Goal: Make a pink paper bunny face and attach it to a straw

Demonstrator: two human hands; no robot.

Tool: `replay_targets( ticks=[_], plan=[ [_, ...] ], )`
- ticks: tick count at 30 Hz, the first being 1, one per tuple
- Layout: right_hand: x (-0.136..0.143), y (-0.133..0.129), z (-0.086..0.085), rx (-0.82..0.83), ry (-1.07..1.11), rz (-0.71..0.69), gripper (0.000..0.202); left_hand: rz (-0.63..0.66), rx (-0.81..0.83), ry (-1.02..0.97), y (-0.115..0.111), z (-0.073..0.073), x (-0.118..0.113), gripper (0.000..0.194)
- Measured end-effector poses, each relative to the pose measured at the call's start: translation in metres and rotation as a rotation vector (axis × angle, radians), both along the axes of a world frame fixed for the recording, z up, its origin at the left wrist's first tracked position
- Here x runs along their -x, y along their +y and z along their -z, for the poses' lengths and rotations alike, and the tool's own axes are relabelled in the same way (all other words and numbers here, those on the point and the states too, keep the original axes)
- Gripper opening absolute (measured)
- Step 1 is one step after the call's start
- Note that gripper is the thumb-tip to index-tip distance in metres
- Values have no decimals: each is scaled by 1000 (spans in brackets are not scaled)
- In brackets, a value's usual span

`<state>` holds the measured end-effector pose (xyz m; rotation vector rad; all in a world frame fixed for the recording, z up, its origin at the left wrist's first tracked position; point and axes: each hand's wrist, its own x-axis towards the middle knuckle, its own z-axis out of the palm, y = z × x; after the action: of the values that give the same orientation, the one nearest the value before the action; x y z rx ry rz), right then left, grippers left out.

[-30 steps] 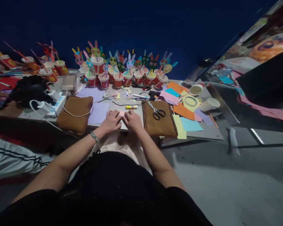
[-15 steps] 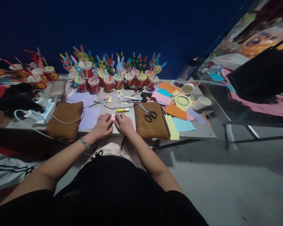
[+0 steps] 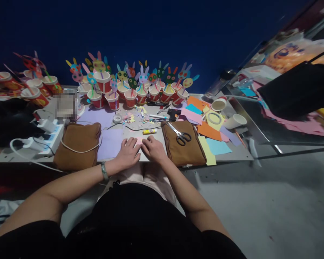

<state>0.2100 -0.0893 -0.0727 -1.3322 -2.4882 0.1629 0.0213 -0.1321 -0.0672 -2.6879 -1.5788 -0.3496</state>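
Note:
A small piece of pink paper (image 3: 139,141) lies at the table's front edge, mostly hidden under my fingers. My left hand (image 3: 129,153) is on its left side, fingers bent and fingertips holding the paper down. From the right, my right hand (image 3: 153,148) grips the same paper with curled fingers. Just beyond them lies a yellow glue stick (image 3: 149,132). Black-handled scissors (image 3: 179,135) rest on a brown cloth pad (image 3: 185,153) to the right of my right hand. Purple paper (image 3: 110,142) is left of my left hand.
Red paper cups (image 3: 131,99) with colourful paper rabbits stand along the back. Coloured paper sheets (image 3: 209,131), a tape roll (image 3: 214,118) and tipped cups lie to the right. A white power strip (image 3: 52,135) with cables and another brown pad (image 3: 78,153) are to the left.
The view has shifted, so the table and hands appear farther right and slightly lower. Both hands stay at the pink paper; their fingers have moved only slightly.

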Motion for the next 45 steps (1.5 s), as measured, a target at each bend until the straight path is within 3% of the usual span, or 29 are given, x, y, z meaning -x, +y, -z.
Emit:
replay_targets(
  ticks=[7, 18, 45],
  plan=[
    [-1, 2, 3, -14, 1, 27, 38, 206, -4, 180, 21, -12, 11, 43],
    [-3, 1, 3, -71, 9, 36, 37, 307, -70, 100, 37, -7, 22, 42],
    [-3, -2, 3, -47, 24, 58, 35, 291, -15, 56, 38, 0, 28, 43]
  ],
)
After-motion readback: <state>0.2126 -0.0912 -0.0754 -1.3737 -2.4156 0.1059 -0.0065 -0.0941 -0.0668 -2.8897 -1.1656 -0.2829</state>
